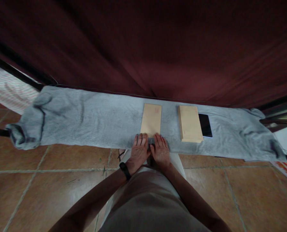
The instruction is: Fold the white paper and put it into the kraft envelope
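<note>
Nearby, an envelope stack (190,123) and phone (205,125) flank the envelope (151,120).

Dim, soft focus, edge-warped wide-angle view.

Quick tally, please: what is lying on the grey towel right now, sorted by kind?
Single tan envelope, under both hands (left hand, right hand): 1
Stack of tan envelopes: 1
Black phone: 1
Total on the grey towel: 3
</note>
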`<state>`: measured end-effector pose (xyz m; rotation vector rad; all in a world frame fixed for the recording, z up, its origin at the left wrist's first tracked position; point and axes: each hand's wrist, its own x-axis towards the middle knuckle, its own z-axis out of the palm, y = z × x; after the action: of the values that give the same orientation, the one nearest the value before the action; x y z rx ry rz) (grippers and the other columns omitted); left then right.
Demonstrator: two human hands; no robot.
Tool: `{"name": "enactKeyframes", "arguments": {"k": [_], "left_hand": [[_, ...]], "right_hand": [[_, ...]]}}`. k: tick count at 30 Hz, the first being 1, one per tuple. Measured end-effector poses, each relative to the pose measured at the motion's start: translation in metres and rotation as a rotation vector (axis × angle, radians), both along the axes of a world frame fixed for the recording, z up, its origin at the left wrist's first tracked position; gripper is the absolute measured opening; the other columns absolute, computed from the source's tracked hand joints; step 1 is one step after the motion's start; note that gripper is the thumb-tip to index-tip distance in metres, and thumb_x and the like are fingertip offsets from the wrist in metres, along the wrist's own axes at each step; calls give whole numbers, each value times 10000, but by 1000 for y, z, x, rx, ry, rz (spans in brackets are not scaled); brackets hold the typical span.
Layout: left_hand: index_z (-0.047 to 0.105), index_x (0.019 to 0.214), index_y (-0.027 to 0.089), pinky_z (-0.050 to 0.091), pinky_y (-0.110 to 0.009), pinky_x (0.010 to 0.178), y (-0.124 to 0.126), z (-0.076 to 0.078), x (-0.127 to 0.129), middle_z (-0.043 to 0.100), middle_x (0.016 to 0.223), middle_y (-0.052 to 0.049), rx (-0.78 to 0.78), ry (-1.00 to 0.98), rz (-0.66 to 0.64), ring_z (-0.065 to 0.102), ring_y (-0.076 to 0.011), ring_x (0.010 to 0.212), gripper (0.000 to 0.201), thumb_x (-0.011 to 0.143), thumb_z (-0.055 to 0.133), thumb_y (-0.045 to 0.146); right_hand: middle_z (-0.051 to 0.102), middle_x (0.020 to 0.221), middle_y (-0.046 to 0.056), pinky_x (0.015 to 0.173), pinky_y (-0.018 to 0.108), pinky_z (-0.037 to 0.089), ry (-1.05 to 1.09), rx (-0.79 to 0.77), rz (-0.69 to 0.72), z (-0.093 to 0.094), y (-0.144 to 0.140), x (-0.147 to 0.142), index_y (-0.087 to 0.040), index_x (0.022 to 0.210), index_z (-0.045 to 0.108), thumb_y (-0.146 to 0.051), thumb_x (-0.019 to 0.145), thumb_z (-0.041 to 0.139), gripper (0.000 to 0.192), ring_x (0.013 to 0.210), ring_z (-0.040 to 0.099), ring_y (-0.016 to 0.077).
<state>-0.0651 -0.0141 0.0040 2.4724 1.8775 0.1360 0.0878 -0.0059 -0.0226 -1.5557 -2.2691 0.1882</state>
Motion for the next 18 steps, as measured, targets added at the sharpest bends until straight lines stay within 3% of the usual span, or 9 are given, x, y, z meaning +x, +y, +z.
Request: {"name": "enactKeyframes", "arguments": {"k": [6, 18], "left_hand": [[388, 1557, 111, 222, -541, 1246, 2, 1, 7, 455, 1579, -162, -37, -63, 6, 320, -364, 1512, 696, 910, 552, 307], [364, 1538, -7, 196, -540, 1265, -2, 6, -12, 401, 1598, -230, -38, -26, -6, 288, -373, 1527, 778, 921, 594, 408]], "right_hand": [[463, 1580, 145, 1222, 466, 299, -11, -10, 4, 0, 0, 1, -112, 1556, 410, -269, 1047, 414, 533, 1481, 383, 273], [473, 1563, 182, 1214, 491, 299, 22, 27, 4, 0, -3, 9, -85, 1551, 399, -325, 1061, 419, 547, 1461, 412, 285]]}}
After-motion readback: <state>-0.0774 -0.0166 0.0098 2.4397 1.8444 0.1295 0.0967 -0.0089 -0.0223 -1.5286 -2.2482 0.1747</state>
